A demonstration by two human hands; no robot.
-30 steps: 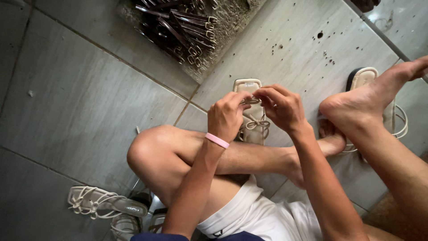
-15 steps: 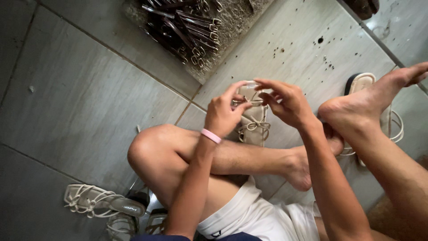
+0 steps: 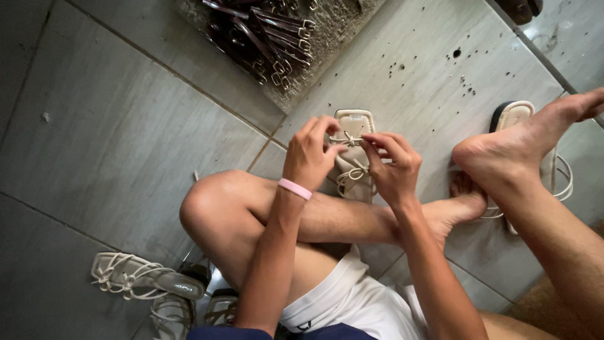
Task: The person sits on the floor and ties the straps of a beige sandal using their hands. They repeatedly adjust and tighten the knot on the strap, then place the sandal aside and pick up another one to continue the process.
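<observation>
Basically both hands meet over a cream flat sandal with thin cord straps (image 3: 353, 151), which sits toe-away on the floor just past the person's crossed shin. Left hand (image 3: 311, 154), with a pink band (image 3: 295, 188) on the wrist, pinches the upper cord knot between thumb and fingertips; right hand (image 3: 393, 167) pinches the same knot from the other side. Neither hand is released, both closed on the strap cord. Pinch grip on both sides fits fine work on a thin cord, and the sandal lies flat so the sole stays put while the strap is pulled. A second tied bow on the sandal sits lower, below the hands, untouched.

Person sits on the floor, one knee bent across, other bare foot (image 3: 503, 154) raised at right over another cream sandal with a dark-edged sole (image 3: 513, 116). More finished-looking cream strappy sandals (image 3: 141, 280) lie by the left hip, well apart from the hands.

Surface: large grey floor tiles (image 3: 113, 126) with visible grout lines, dark specks near the top right. A pile of dark straps with metal buckles (image 3: 264, 38) rests on a rough patch at the top, away from the hands. Light is dim and even.
</observation>
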